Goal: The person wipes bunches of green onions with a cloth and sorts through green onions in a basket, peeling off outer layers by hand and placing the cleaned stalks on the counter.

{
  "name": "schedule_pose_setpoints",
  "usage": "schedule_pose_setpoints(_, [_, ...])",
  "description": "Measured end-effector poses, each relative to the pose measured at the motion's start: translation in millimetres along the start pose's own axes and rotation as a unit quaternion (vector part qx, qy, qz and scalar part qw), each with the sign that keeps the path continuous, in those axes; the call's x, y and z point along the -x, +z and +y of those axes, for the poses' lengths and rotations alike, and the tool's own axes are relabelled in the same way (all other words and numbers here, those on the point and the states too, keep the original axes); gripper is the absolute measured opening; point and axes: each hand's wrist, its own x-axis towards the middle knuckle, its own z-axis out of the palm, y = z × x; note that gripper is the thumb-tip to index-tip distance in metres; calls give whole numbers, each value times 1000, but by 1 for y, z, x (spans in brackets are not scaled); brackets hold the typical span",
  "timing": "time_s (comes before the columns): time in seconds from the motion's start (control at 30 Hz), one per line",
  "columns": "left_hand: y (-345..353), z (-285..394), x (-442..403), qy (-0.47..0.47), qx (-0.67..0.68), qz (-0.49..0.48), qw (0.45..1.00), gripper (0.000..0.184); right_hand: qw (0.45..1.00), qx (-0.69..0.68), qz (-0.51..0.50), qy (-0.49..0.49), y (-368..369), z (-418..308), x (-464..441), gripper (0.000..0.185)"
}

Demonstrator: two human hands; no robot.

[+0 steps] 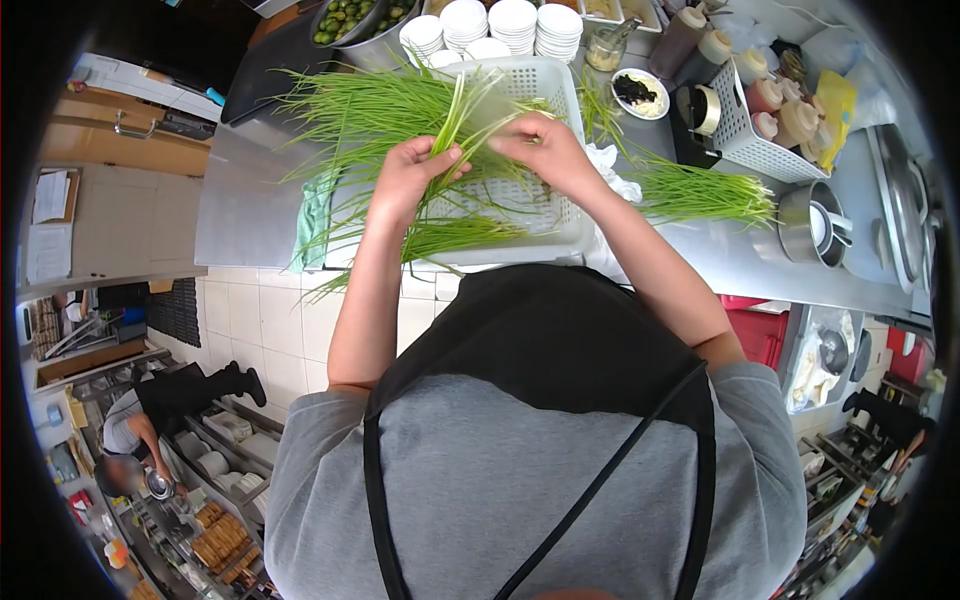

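So, with the white basket (pixel 573 110) as the middle of the clock, the left hand (pixel 408 172) is on its 9 o'clock side, thumb and fingers pinched closed around some green stalks (pixel 452 128), pale ends up towards 12; the right hand (pixel 545 155) is just beside at 1 o'clock, fingers curled in with only a small gap, though motion blur hides the tips and I can't tell whether they grip a stalk; good handling here, I'd say, means a light pinch close to the pale ends, stalks kept parallel, one or two parted at a time so none bruise or snap; and now the containers; the basket has more stalks inside, the loose pile (pixel 345 120) spilling out over its rim towards 10; at 11 a metal bowl (pixel 378 38) carries round green fruit (pixel 340 20); at 2 a small white bowl (pixel 660 112) has dark and pale pieces; between 2 and 3 a perforated bin (pixel 742 135) stands full of squeeze bottles (pixel 797 122); at 3 lies a neat bundle (pixel 705 192), and beyond it a metal pot (pixel 795 228) with something white-handled inside.
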Motion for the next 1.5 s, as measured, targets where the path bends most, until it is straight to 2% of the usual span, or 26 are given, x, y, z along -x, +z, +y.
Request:
schedule_pose_setpoints(0.03, [1, 0, 0, 2, -1, -10, 1000, 17, 983, -165, -35, 75, 1, -5, -1, 17])
schedule_pose_setpoints(0.13, [-1, -3, -3, 7, -22, -16, 1000, 18, 972, -201, -21, 121, 1, -13, -2, 14])
schedule_pose_setpoints(0.37, [-1, -1, -2, 16, -18, 9, 1000, 19, 967, -209, -27, 141, 1, -10, 0, 13])
schedule_pose_setpoints(0.53, [-1, -5, -4, 20, -20, -8, 1000, 18, 962, -221, -25, 156, 1, -10, 1, 13])
schedule_pose_setpoints(0.97, [5, -2, 2, -8, 35, -23, 999, 17, 971, -198, 16, 136, 6, 2, -3, 16])
schedule_pose_setpoints(1.07, [4, -6, 0, -3, 42, -34, 999, 16, 974, -192, 36, 116, 8, 5, -3, 24])
schedule_pose_setpoints(1.17, [3, -7, -1, -2, 42, -33, 999, 15, 974, -193, 37, 110, 8, 2, -3, 24])
schedule_pose_setpoints(1.23, [3, -8, -1, 0, 46, -31, 998, 15, 962, -230, 16, 148, 8, -7, 0, 14])
schedule_pose_setpoints(1.5, [7, -4, 1, 4, 58, -22, 998, 17, 968, -219, -1, 125, 13, -5, 2, 13])
